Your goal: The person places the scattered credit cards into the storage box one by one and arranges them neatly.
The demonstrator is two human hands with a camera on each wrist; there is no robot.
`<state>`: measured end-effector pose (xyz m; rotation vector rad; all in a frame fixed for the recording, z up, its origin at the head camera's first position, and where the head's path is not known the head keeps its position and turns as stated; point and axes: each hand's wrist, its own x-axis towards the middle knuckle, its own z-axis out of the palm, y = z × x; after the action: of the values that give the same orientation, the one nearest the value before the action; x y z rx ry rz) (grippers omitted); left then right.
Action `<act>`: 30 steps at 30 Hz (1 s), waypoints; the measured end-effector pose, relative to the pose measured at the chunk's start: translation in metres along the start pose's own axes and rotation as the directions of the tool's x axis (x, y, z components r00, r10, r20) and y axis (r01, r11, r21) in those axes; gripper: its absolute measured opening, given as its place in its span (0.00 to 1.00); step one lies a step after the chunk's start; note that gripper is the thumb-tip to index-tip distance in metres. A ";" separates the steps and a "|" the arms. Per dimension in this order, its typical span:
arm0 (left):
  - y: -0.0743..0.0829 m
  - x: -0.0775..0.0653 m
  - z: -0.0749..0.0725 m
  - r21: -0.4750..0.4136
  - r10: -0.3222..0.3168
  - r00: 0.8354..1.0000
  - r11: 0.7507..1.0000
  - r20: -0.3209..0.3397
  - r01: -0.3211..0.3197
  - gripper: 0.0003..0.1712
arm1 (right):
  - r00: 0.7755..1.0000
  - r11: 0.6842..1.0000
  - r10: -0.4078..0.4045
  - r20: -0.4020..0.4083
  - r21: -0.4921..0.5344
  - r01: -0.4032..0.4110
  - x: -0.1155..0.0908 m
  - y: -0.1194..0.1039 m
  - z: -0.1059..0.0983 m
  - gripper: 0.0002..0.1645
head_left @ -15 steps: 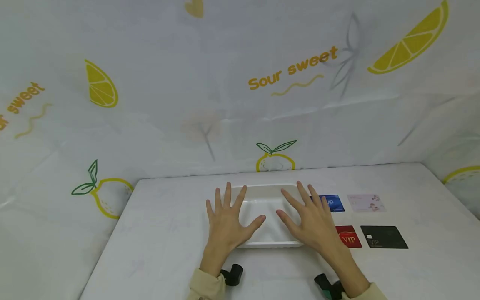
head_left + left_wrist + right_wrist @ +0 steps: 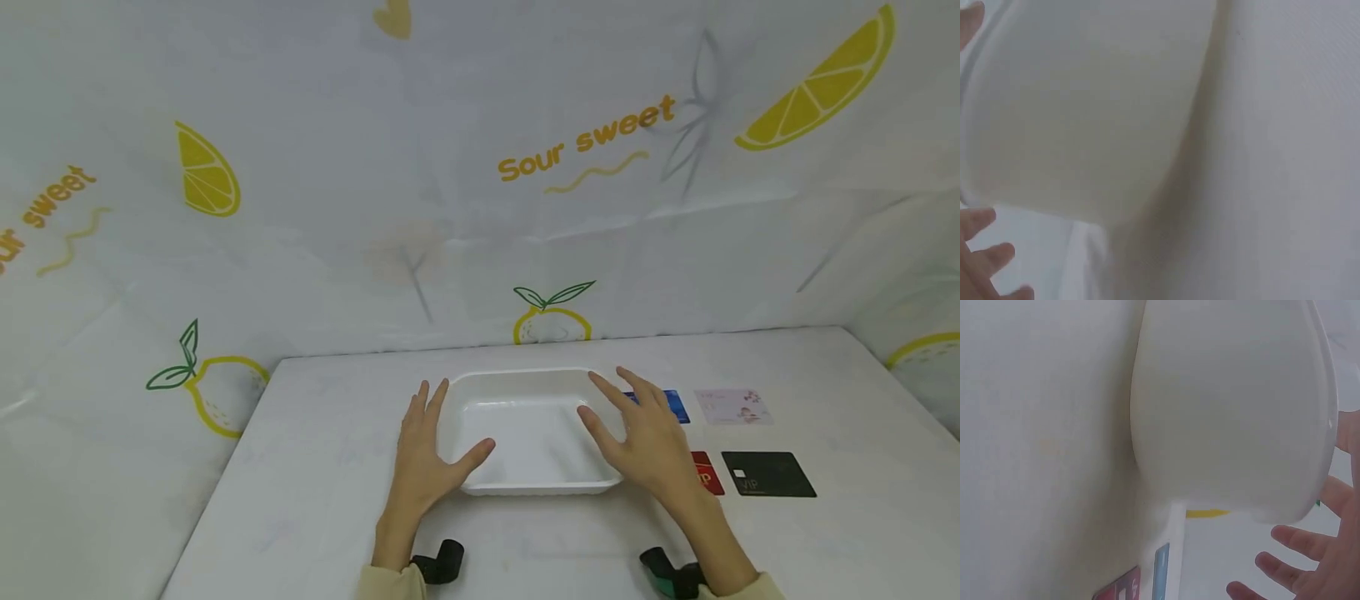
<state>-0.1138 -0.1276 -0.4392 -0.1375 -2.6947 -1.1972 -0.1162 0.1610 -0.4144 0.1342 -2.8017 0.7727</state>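
Observation:
A white rectangular tray (image 2: 525, 429) with a raised rim lies on the table between my two hands. My left hand (image 2: 422, 467) hovers by its left side, fingers extended and thumb reaching over the near left corner. Opposite it, my right hand (image 2: 647, 437) is held by the tray's right side, fingers spread and thumb pointing inward over the rim. Neither hand grips anything. The left wrist view shows the tray's outer wall (image 2: 1085, 119) with fingertips (image 2: 996, 257) at the left edge. In the right wrist view, spread fingers (image 2: 1300, 540) appear beyond the tray's wall (image 2: 1229, 412).
Right of the tray lie a blue card (image 2: 678, 406), a pale pink card (image 2: 732, 407), a red card (image 2: 707, 473) and a black VIP card (image 2: 768, 474). My right hand partly covers the blue and red ones. A lemon-print cloth (image 2: 337, 208) hangs behind the table.
Both hands have moved apart from above the tray: the left went left, the right went slightly right. More of the tray's inside now shows, and the red card is more covered.

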 end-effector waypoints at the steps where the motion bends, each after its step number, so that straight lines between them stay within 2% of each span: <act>1: -0.004 -0.001 0.000 -0.046 -0.001 1.000 0.999 -0.005 0.001 0.58 | 1.000 1.000 0.010 -0.004 0.021 -0.010 0.001 0.002 -0.001 0.35; 7: -0.019 -0.009 0.005 -0.254 -0.007 0.999 0.967 -0.032 -0.001 0.64 | 0.998 0.993 0.051 -0.027 0.104 -0.048 0.003 0.015 -0.008 0.34; 13: -0.032 -0.013 0.015 -0.353 0.037 0.998 0.934 -0.041 -0.049 0.68 | 0.995 0.981 0.059 -0.074 0.191 -0.044 0.008 0.033 -0.013 0.33; 18: -0.038 -0.015 0.018 -0.384 0.069 0.998 0.921 -0.016 -0.070 0.69 | 0.990 0.969 0.080 -0.120 0.243 -0.049 0.010 0.050 -0.016 0.32; 25: -0.039 -0.015 0.018 -0.371 0.115 0.993 0.923 0.013 -0.102 0.71 | 0.982 0.969 0.101 -0.161 0.239 -0.060 0.011 0.064 -0.021 0.32; 30: -0.037 -0.015 0.019 -0.368 0.103 0.994 0.926 0.032 -0.084 0.70 | 0.987 0.973 0.124 -0.105 0.210 -0.100 0.012 0.077 -0.025 0.33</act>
<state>-0.1075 -0.1384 -0.4823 -0.3494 -2.4420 -1.6733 -0.1341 0.2390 -0.4287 -0.0350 -2.6326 1.0586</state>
